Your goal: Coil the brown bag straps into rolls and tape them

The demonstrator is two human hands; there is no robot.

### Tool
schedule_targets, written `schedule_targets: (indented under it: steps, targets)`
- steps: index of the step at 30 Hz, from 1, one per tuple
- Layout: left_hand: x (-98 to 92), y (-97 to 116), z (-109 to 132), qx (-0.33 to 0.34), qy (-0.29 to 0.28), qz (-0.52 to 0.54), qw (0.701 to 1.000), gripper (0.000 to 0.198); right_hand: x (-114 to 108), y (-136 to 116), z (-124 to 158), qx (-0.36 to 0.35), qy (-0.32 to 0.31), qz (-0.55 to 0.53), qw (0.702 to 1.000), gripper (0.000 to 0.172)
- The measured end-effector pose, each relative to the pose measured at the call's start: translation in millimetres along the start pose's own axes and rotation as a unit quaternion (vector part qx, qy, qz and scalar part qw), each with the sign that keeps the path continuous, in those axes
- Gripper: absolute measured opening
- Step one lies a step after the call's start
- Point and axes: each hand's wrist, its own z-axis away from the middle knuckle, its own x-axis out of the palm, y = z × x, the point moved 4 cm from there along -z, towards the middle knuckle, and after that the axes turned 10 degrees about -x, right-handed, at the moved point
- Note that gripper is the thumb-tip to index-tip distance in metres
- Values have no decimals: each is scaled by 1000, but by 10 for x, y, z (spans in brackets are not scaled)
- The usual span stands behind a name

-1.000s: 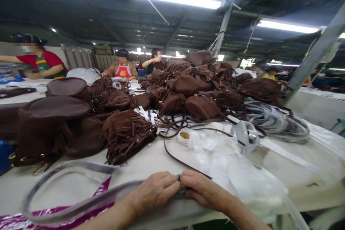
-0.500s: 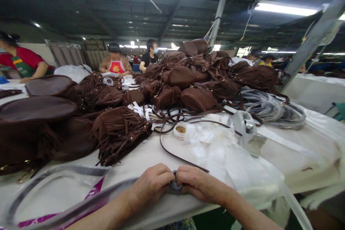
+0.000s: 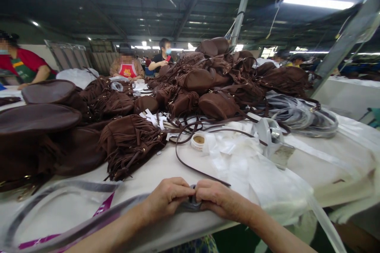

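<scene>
At 10 o'clock from the hands, a large dark-brown bag (image 3: 38, 118) rests on the table (image 3: 164, 168), its smooth rounded end facing up. At 9 o'clock, a film-wrapped strap (image 3: 130, 204) lies in a wide loop, one run passing behind the left forearm toward the fingers. Between 10 and 11 o'clock, a fringed bag (image 3: 132, 142) lies on its side. The left hand (image 3: 170, 197) is closed, fingertips pinching the strap near the table's front edge. At 12 o'clock, a thin brown cord (image 3: 204, 174) curves below a bag pile (image 3: 219, 81). The right hand (image 3: 216, 201) grips the strap just beside the left; its contact is partly hidden. At 2 o'clock sits a wrapped coil (image 3: 303, 120).
</scene>
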Motion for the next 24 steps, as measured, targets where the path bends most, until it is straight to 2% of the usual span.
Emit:
schedule_targets:
  steps: [6,10,12,14,18,21,24]
  targets:
    - [108,-19,-105,-12,23,-139,990,23,-8,-8,10,-6,8,4,1000,14]
    - [125,7,-101,-26,58,-175,982,20,6,-12,25,5,26,10,1000,14]
    - [119,38,-103,-21,34,-175,984,18,18,-5,31,12,39,9,999,11]
    - [100,74,-109,-16,-14,-185,982,14,30,5,37,15,46,8,999,9]
    - [-34,155,-82,-8,-91,-198,976,12,43,24,46,22,42,13,999,9]
    - [-146,204,-42,16,-107,-196,975,21,33,13,48,27,39,23,999,10]
    - [-115,174,-24,24,-101,-230,968,26,37,-45,33,44,29,42,998,11]
